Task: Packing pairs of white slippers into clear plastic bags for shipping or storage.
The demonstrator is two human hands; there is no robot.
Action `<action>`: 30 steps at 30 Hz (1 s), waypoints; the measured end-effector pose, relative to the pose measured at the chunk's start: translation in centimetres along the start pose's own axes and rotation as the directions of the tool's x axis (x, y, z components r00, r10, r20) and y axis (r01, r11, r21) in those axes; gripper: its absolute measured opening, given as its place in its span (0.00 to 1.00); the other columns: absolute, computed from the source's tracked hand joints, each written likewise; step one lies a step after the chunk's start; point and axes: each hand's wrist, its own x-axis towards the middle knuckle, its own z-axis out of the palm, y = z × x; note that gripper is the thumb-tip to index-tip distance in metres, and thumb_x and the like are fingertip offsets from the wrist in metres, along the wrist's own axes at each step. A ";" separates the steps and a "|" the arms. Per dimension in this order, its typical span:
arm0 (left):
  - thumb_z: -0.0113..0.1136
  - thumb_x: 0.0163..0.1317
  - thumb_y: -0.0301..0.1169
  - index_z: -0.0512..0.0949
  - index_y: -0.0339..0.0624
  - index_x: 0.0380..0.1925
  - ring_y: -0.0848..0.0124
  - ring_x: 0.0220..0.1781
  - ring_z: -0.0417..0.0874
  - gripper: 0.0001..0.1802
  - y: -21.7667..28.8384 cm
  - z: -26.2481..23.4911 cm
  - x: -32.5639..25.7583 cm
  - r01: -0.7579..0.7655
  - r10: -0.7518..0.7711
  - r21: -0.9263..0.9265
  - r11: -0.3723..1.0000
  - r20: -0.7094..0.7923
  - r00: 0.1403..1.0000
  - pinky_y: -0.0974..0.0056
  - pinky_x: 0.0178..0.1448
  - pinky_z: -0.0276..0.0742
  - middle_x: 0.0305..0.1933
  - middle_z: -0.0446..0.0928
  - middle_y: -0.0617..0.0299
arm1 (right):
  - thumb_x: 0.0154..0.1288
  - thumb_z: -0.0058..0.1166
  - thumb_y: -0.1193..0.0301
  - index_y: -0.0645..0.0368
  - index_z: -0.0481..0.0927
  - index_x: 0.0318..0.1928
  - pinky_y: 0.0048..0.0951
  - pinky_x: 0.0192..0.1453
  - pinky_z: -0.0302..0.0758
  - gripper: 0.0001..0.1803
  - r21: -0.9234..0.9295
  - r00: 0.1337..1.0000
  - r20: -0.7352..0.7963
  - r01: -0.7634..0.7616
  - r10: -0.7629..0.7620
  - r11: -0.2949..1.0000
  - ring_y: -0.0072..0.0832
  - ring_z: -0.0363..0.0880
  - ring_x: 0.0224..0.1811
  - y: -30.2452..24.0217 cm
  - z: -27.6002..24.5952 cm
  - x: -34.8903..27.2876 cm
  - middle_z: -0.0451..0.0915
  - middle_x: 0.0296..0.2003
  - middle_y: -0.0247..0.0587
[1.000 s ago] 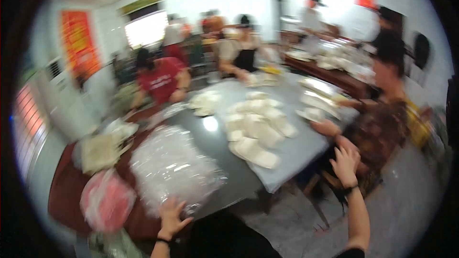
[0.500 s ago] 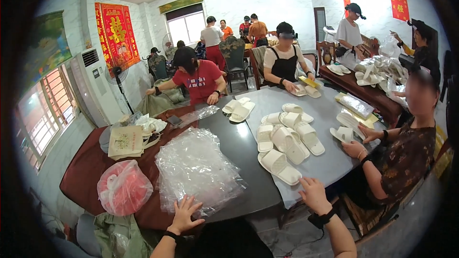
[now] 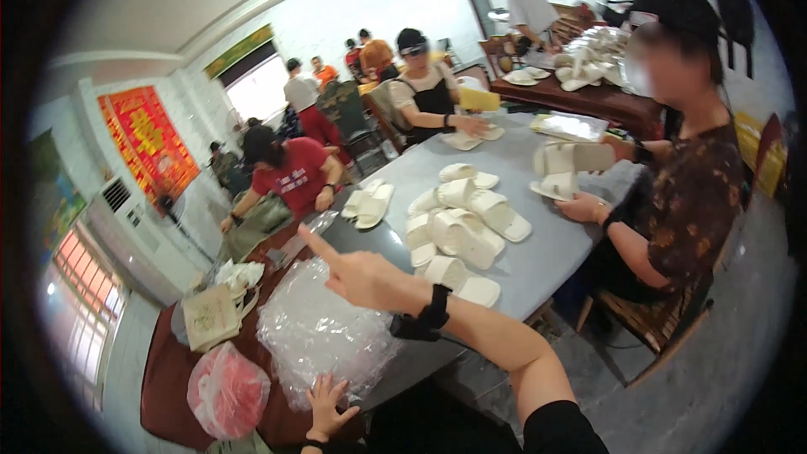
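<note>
My left hand [image 3: 329, 406] lies with spread fingers on the near edge of a stack of clear plastic bags [image 3: 311, 328]. Nothing is in its grasp. Raised above the far right part of that stack, my right hand [image 3: 366, 277] points its index finger forward, holds nothing and has a black band at the wrist. Beyond the right forearm a pile of white slippers [image 3: 461, 231] rests on the grey table [image 3: 395, 244]. One pair of white slippers [image 3: 368, 203] sits apart, farther left. The nearest slipper [image 3: 471, 286] is partly hidden behind my forearm.
At the right a seated co-worker [image 3: 681, 193] handles white slippers [image 3: 565, 170]. Across the table are a person in a red shirt [image 3: 294, 176] and one in black [image 3: 429, 97]. A pink-filled plastic bag [image 3: 227, 391] and a cream tote bag [image 3: 210, 318] lie at the left.
My right hand has moved from beside the slipper pile, left and up over the plastic bags. The left hand stays on the bags. The view has tilted and turned right.
</note>
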 end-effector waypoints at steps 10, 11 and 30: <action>0.68 0.59 0.52 0.69 0.57 0.72 0.41 0.82 0.49 0.41 -1.1 0.4 -0.2 -0.069 0.069 0.087 0.994 0.008 0.998 0.33 0.79 0.42 0.80 0.56 0.45 | 0.65 0.58 0.68 0.52 0.81 0.59 0.50 0.45 0.79 0.21 -0.247 0.938 0.071 -0.313 0.339 0.917 0.51 0.85 0.40 14.5 1.3 -17.1 0.84 0.35 0.56; 0.68 0.59 0.52 0.69 0.57 0.72 0.41 0.82 0.49 0.41 -1.1 0.3 -0.5 -0.088 0.086 0.067 0.994 0.023 0.996 0.33 0.79 0.42 0.80 0.56 0.45 | 0.65 0.58 0.68 0.53 0.81 0.58 0.48 0.47 0.79 0.21 -0.257 0.922 -0.004 -0.374 0.386 0.891 0.51 0.85 0.41 15.5 0.6 -18.3 0.84 0.38 0.56; 0.66 0.60 0.57 0.68 0.60 0.74 0.45 0.84 0.47 0.42 -1.5 0.3 -0.7 -0.072 0.071 0.055 0.996 0.005 0.997 0.27 0.78 0.34 0.82 0.54 0.51 | 0.58 0.49 0.81 0.54 0.88 0.54 0.24 0.42 0.76 0.25 0.258 0.682 -0.440 -0.527 0.584 0.810 0.28 0.81 0.36 26.7 -2.8 -18.7 0.82 0.42 0.45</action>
